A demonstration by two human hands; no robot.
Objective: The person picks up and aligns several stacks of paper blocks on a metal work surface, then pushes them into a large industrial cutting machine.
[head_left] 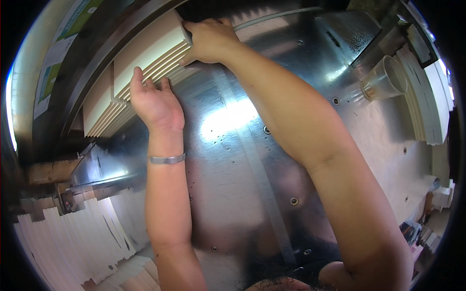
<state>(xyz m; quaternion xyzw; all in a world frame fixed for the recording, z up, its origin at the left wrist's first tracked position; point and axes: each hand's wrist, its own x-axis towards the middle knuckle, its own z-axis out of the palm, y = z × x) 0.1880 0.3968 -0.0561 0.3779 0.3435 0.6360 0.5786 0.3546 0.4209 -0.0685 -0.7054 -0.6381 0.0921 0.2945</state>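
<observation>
Two stacks of thin white booklets or paper blocks lie end to end at the far left, several layers high. The nearer-right stack has its right end gripped by my right hand, the thumb on the near edge and the fingers round the far side, partly hidden. My left hand rests against the layered front edge where the two stacks meet, palm turned up and fingers apart. Further left lies the other stack. A clear band circles my left wrist.
Under my arms spreads a shiny metal table with small round fittings. A dark machine bar runs above the stacks. At the right stand a clear plastic cup and more white stacks. Many upright paper blocks fill the lower left.
</observation>
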